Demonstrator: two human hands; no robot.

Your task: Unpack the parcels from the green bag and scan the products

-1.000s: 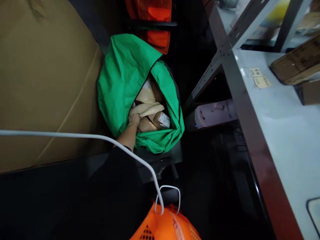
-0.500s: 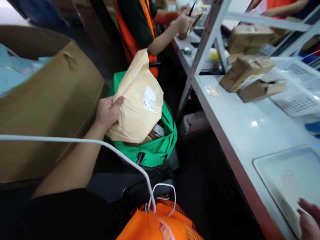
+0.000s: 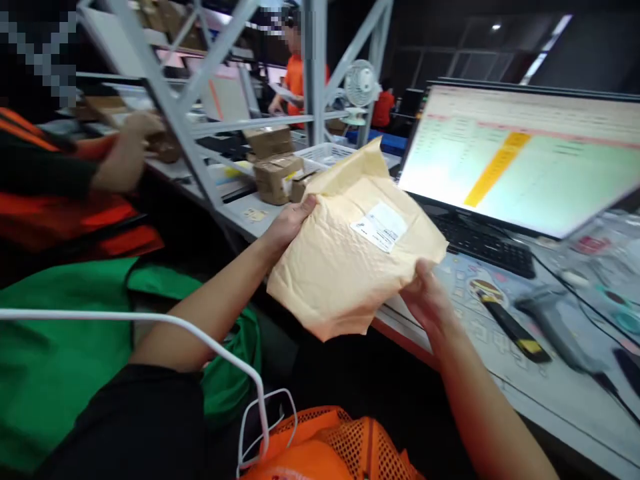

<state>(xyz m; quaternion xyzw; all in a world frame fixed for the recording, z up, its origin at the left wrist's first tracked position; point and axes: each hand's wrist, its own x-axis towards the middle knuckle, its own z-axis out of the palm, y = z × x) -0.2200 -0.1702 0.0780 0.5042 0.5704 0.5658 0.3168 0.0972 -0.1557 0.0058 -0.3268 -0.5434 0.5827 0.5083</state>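
Left hand [image 3: 291, 225] and right hand [image 3: 427, 293] grip an envelope [image 3: 337, 257] by opposite sides, apparently to steady it; its label [image 3: 381, 227] faces upward. A scanner [image 3: 557, 327] lies nearby.

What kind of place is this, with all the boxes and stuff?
It's probably a workplace where people sort or check parcels. You can see a labelled mailing envelope held up in front, cardboard boxes beyond it, and what looks like a handheld scanner.
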